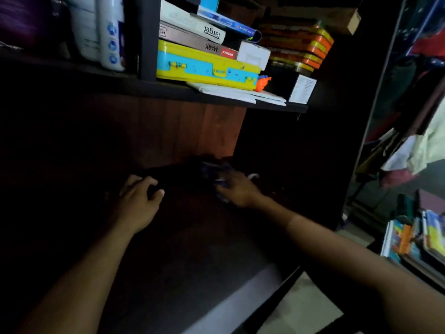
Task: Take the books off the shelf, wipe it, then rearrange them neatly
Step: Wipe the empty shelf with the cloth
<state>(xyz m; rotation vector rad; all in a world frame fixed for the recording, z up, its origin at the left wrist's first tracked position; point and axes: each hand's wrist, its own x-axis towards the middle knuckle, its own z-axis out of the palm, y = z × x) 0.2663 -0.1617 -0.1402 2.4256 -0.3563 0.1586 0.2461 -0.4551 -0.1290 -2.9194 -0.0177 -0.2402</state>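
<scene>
Both my arms reach into a dark, bare lower shelf (197,268) of a brown wooden bookcase. My right hand (237,189) grips a dark blue patterned cloth (213,168) pressed onto the shelf near its back wall. My left hand (138,196) rests on the shelf to the left with fingers loosely curled; whether it holds anything dark is hidden by shadow. A stack of colourful books (419,237) lies outside the bookcase at the lower right.
The upper shelf (168,89) carries a yellow-and-blue case (207,66), books (192,27), a white box (254,54), an orange toy (262,83), papers and orange tins (310,44). White bottles (110,32) stand at the upper left. Clothes (423,145) hang at right.
</scene>
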